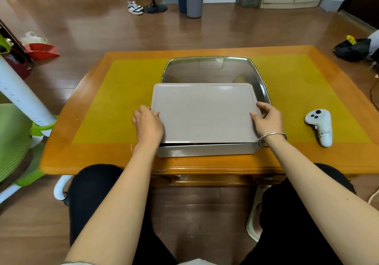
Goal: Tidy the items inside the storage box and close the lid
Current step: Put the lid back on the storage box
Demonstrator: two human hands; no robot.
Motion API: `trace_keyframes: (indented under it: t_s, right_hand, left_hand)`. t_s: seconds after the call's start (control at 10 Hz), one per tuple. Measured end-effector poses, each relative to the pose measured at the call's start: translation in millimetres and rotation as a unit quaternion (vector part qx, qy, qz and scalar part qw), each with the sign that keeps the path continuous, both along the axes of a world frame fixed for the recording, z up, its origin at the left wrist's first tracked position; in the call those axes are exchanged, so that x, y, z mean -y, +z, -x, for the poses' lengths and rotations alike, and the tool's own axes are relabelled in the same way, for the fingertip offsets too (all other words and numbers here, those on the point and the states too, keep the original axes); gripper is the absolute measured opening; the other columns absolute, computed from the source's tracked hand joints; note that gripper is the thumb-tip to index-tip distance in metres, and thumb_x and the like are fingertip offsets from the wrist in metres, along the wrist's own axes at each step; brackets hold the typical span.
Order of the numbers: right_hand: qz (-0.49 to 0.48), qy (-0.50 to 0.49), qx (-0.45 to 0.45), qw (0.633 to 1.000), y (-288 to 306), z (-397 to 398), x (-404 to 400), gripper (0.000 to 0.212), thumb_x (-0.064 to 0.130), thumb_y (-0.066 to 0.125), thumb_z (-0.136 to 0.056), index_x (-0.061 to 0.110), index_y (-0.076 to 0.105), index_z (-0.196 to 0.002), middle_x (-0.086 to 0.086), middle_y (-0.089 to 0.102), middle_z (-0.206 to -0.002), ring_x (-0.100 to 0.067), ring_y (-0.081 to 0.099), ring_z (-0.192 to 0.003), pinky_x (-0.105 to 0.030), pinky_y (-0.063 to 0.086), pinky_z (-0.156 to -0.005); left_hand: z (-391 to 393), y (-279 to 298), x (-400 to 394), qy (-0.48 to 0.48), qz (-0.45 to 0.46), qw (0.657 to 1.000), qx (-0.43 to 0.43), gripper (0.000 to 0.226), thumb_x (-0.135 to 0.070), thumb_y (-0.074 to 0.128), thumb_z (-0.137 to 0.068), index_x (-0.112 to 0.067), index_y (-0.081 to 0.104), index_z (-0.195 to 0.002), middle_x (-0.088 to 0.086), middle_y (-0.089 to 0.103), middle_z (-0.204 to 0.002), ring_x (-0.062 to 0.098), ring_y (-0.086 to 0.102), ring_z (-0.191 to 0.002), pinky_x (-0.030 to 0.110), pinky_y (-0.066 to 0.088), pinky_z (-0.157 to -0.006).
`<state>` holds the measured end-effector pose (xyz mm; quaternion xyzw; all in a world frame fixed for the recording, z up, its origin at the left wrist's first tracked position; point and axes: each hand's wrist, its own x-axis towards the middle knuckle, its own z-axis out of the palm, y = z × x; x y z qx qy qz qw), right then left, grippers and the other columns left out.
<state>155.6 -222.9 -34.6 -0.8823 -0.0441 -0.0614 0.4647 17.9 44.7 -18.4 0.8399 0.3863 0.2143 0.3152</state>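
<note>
A grey storage box stands at the near edge of the table. Its flat grey lid lies over the top, with a dark gap showing along the front edge. A clear, smoky panel of the box rises behind the lid, and the contents are hidden. My left hand grips the lid's left edge, thumb on top. My right hand holds the right edge, thumb on the lid surface.
The box sits on a low wooden table with a yellow mat. A white game controller lies to the right of the box. Bins, shoes and a stand base are on the floor beyond.
</note>
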Motion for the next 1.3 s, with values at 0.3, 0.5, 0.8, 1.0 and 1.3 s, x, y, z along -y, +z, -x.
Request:
trace_keyframes:
  t_s: [0.3,0.5,0.8,1.0,1.3]
  right_hand:
    - [0.050,0.015,-0.010,0.999,-6.5,-0.6,0.6,0.040,0.018,0.062,-0.087,0.011,0.057,-0.126,-0.011,0.056,-0.126,-0.028,0.051,-0.117,-0.044,0.042,-0.101]
    - [0.140,0.001,0.026,0.990,-15.1,15.9,-10.6,0.038,0.021,0.044,-0.097,0.015,0.049,-0.135,-0.005,0.038,-0.147,-0.024,0.039,-0.131,-0.036,0.036,-0.103]
    - [0.170,-0.006,0.050,0.984,-10.9,-21.9,-22.4,0.037,0.019,0.042,-0.098,0.009,0.050,-0.133,-0.010,0.047,-0.140,-0.028,0.045,-0.126,-0.037,0.038,-0.102]
    - [0.169,-0.012,0.054,0.984,-3.8,-63.7,-28.6,0.036,0.015,0.042,-0.097,0.003,0.050,-0.130,-0.014,0.053,-0.132,-0.030,0.049,-0.120,-0.035,0.040,-0.097]
    - [0.149,-0.004,0.015,0.989,-0.9,-71.6,-23.1,0.041,0.023,0.045,-0.096,0.009,0.044,-0.135,-0.013,0.049,-0.136,-0.030,0.045,-0.123,-0.039,0.038,-0.099]
  left_hand:
    - [3.3,-12.8,5.8,-0.005,-0.027,0.998,-0.061,0.031,-0.017,0.042,-0.100,0.004,0.043,-0.121,0.025,0.040,-0.131,0.040,0.035,-0.121,0.044,0.030,-0.096]
    - [2.8,-23.9,11.5,-0.031,-0.014,0.997,-0.069,0.045,-0.028,0.034,-0.102,-0.010,0.026,-0.142,0.022,0.053,-0.124,0.042,0.052,-0.109,0.041,0.038,-0.076]
    - [-41.6,-19.5,2.4,-0.061,-0.079,0.990,-0.103,0.044,-0.030,0.029,-0.103,-0.016,0.030,-0.145,0.024,0.052,-0.122,0.043,0.052,-0.108,0.045,0.043,-0.083]
    - [-83.0,-13.1,-1.3,-0.080,-0.070,0.989,-0.108,0.041,-0.027,0.028,-0.104,-0.012,0.034,-0.141,0.025,0.052,-0.121,0.043,0.052,-0.107,0.045,0.042,-0.082]
    - [-89.2,-8.4,-11.2,-0.091,-0.001,0.992,-0.092,0.050,-0.032,0.029,-0.103,-0.012,0.023,-0.148,0.028,0.047,-0.132,0.043,0.046,-0.119,0.045,0.038,-0.094]
